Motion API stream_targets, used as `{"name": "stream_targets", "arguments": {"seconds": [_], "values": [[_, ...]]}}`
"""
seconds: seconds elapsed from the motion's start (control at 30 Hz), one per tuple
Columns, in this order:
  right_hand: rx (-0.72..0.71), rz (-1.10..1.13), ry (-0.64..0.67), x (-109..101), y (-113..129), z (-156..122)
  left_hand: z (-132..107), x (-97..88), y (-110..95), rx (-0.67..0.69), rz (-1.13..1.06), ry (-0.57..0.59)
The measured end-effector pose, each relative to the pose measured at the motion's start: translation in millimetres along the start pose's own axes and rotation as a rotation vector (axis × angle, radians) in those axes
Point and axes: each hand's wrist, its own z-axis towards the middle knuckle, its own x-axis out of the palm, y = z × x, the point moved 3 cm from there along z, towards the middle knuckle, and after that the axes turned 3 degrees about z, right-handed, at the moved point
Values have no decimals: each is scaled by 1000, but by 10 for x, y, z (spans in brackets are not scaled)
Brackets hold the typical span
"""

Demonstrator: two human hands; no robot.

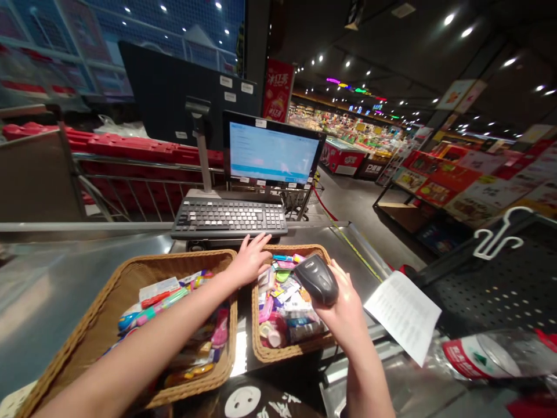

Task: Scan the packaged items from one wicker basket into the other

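Note:
My right hand [343, 305] grips a black handheld barcode scanner [317, 278], held over the right wicker basket [278, 352] full of small packaged items. My left hand [249, 258] reaches across the left wicker basket [100, 302], fingers stretched out and apart, resting at the far rim of the right basket just in front of the keyboard [230, 216]. It holds nothing that I can see. The left basket holds pens, tubes and other small colourful goods.
A monitor [272, 152] stands lit behind the keyboard on the steel checkout counter [52, 278]. A printed paper sheet [404, 313] lies at the right, with a crumpled plastic bag [496, 354] beyond it. Shop shelves and an aisle stretch away on the right.

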Motion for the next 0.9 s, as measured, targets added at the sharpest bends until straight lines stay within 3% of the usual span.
{"name": "stream_targets", "arguments": {"seconds": [0.2,0.4,0.6,0.9], "values": [[32,19,-12,-61,-250,100,437,515,-29,144,143,65],[53,52,-25,-67,-463,225,608,818,-53,164,213,108],[78,78,-13,-48,-574,329,672,944,-154,188,251,132],[65,99,-13,-33,-666,403,573,950,-269,176,263,125]]}}
